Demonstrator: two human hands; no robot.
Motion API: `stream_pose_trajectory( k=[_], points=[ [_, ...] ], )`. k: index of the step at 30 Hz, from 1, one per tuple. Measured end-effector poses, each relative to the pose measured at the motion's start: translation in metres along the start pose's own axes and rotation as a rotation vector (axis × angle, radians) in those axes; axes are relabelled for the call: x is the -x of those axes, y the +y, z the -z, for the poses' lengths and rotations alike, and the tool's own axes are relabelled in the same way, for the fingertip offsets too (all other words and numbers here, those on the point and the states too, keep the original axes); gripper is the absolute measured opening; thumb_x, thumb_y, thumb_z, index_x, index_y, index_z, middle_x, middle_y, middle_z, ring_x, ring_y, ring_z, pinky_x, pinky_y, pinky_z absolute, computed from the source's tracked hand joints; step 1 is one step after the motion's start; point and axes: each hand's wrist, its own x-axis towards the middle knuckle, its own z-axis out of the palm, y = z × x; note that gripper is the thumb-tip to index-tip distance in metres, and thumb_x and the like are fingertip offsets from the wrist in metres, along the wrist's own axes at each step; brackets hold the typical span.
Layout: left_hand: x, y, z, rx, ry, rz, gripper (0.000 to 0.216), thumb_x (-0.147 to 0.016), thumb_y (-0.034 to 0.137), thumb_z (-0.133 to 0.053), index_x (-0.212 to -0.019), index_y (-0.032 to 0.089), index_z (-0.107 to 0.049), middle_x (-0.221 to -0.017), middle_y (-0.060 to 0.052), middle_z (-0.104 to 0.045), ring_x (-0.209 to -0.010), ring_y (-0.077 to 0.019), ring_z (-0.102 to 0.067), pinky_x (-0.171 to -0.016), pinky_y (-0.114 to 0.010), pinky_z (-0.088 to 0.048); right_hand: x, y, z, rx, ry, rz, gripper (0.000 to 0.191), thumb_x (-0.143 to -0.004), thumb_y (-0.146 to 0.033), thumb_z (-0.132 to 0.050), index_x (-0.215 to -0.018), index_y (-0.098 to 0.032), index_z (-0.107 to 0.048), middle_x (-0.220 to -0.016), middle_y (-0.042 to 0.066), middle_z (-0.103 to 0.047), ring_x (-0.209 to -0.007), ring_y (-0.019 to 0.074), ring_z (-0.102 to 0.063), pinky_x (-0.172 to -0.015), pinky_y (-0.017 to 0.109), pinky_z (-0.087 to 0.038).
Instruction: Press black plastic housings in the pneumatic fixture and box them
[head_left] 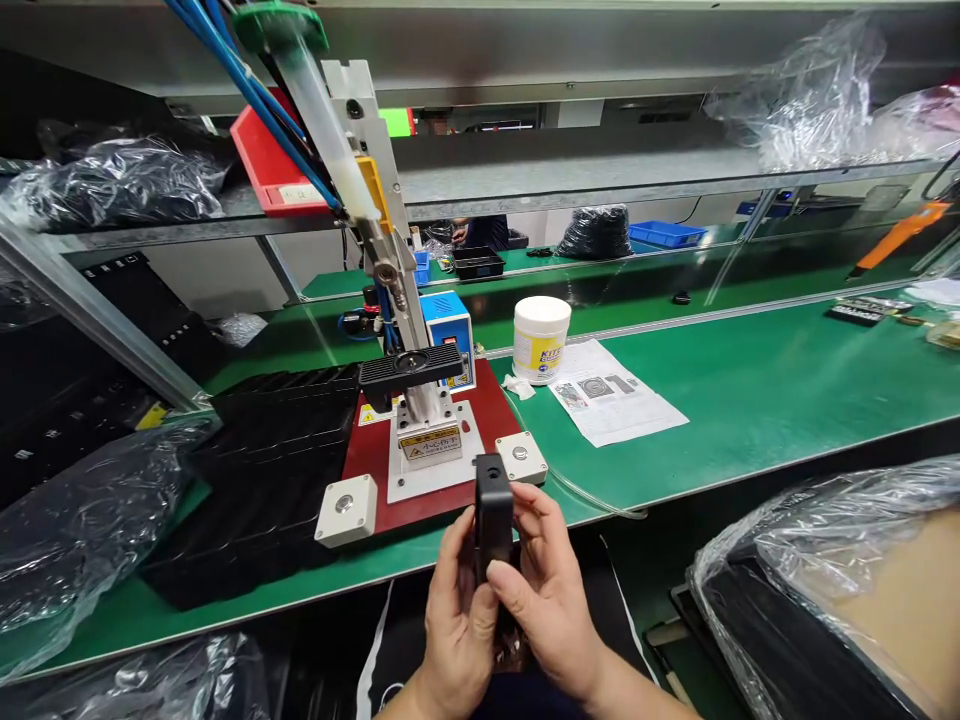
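Observation:
Both my hands hold one small black plastic block upright, just in front of the green bench edge. My left hand wraps it from the left, fingers curled. My right hand closes on it from the right, thumb across the front. Just beyond stands a small press fixture on a red base plate, with two white push-button boxes at its front corners. A black ribbed part rests on the fixture under a slanted dispensing syringe.
Black trays lie left of the fixture, with plastic bags beside them. A white tub and a printed sheet sit on the green mat. A bag-covered box stands at the lower right. Shelves above hold bags and a red bin.

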Motion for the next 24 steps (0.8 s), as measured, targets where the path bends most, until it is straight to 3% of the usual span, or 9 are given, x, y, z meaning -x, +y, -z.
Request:
stream_pose_trajectory(
  k=[5, 10, 17, 24],
  points=[
    [-0.004, -0.002, 0.036, -0.236, -0.002, -0.084, 0.038, -0.097, 0.038, -0.042, -0.125, 0.019, -0.06, -0.123, -0.012, -0.059, -0.114, -0.0247, -0.059, -0.096, -0.035, -0.051, -0.01, -0.013, 0.019, 0.002, -0.066, 0.031, 0.06, -0.092, -0.034, -0.068, -0.142, -0.038, -0.034, -0.145, 0.005, -0.043, -0.133, 0.0234, -0.042, -0.115, 0.042, -0.031],
    [-0.015, 0.014, 0.057, -0.309, 0.087, -0.087, 0.035, -0.091, 0.034, -0.056, -0.124, 0.024, -0.056, -0.118, -0.008, -0.063, -0.11, -0.0207, -0.061, -0.093, -0.029, -0.052, -0.021, -0.013, 0.022, -0.042, -0.22, -0.081, 0.058, -0.09, -0.029, -0.072, -0.138, -0.036, -0.042, -0.14, 0.005, -0.048, -0.13, 0.0198, -0.045, -0.111, 0.032, -0.037],
    [-0.027, 0.024, 0.059, -0.055, 0.172, 0.069, 0.051, -0.087, 0.03, -0.066, -0.135, 0.025, -0.047, -0.128, -0.009, -0.06, -0.12, -0.019, -0.058, -0.097, -0.022, -0.049, -0.033, -0.008, 0.011, -0.085, -0.214, -0.019, 0.064, -0.084, -0.025, -0.079, -0.136, -0.036, -0.045, -0.133, 0.003, -0.054, -0.125, 0.016, -0.05, -0.108, 0.026, -0.039],
    [-0.035, 0.029, 0.047, 0.203, 0.207, 0.132, 0.06, -0.083, 0.032, -0.071, -0.136, 0.03, -0.044, -0.132, -0.009, -0.058, -0.114, -0.0194, -0.062, -0.094, -0.025, -0.051, -0.019, 0.006, 0.008, -0.043, -0.216, -0.221, 0.057, -0.082, -0.03, -0.08, -0.131, -0.03, -0.051, -0.13, 0.006, -0.058, -0.122, 0.0204, -0.055, -0.105, 0.029, -0.045]
  ],
)
